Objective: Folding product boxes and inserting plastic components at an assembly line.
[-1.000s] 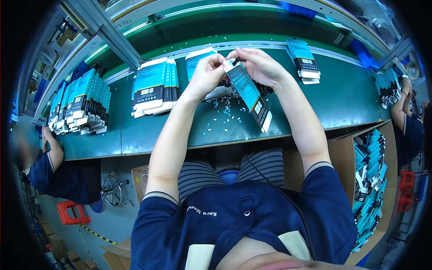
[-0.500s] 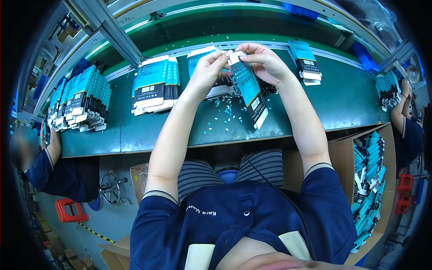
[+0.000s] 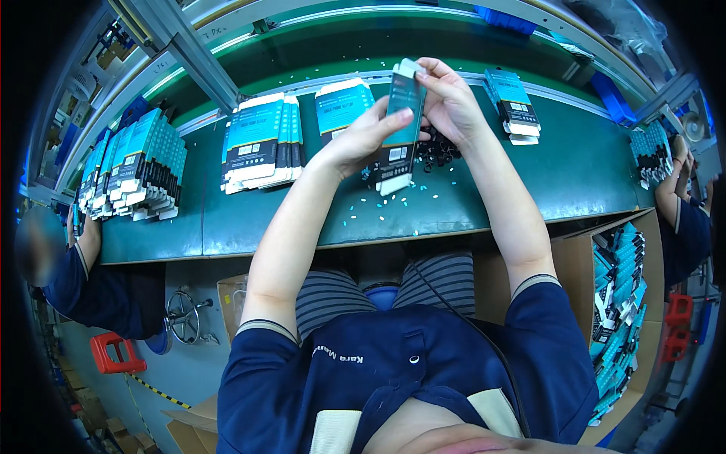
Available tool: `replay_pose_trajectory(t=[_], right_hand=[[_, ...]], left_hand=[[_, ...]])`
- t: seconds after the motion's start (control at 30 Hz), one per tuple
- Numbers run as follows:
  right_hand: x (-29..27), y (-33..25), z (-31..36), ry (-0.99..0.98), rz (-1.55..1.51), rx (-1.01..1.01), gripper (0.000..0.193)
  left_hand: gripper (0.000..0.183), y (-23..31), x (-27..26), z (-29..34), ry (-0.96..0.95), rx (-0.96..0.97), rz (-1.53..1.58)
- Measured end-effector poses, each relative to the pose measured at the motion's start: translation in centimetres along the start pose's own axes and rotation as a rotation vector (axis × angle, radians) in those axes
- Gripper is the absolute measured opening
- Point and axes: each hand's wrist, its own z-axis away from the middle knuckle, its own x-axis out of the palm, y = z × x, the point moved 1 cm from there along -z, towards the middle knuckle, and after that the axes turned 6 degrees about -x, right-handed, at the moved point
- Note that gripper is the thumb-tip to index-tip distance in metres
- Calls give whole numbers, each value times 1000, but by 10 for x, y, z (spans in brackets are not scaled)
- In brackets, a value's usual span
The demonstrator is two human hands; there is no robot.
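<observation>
A slim teal and black carton box (image 3: 398,155) is held up over the green bench. My left hand (image 3: 361,142) grips its middle from the left, with the thumb lying across its face. At the box's top end, my right hand (image 3: 454,102) pinches the white-edged flap (image 3: 409,66). Behind and below the box lies a heap of small black pieces (image 3: 439,151), partly hidden by the box and my right hand. Tiny white and teal bits (image 3: 382,218) are scattered on the bench in front of it.
Stacks of flat matching boxes stand at centre (image 3: 342,107), left (image 3: 253,144) and far left (image 3: 136,170); a smaller stack (image 3: 514,106) stands right. An open brown carton (image 3: 649,333) full of boxes is at my right side. Co-workers sit at both ends.
The box has swung from slanting to nearly upright. My left hand has shifted from its top end down to its middle; my right hand has risen slightly with the top.
</observation>
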Motion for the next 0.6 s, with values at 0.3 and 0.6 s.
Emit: replay_pose_trajectory(t=[0.3, 0.6], right_hand=[[-3, 7, -1, 157, 573, 148, 30], [25, 6, 12, -160, 586, 428, 44]], left_hand=[[97, 7, -19, -5, 59, 386, 212], [79, 14, -25, -3, 123, 435, 306]])
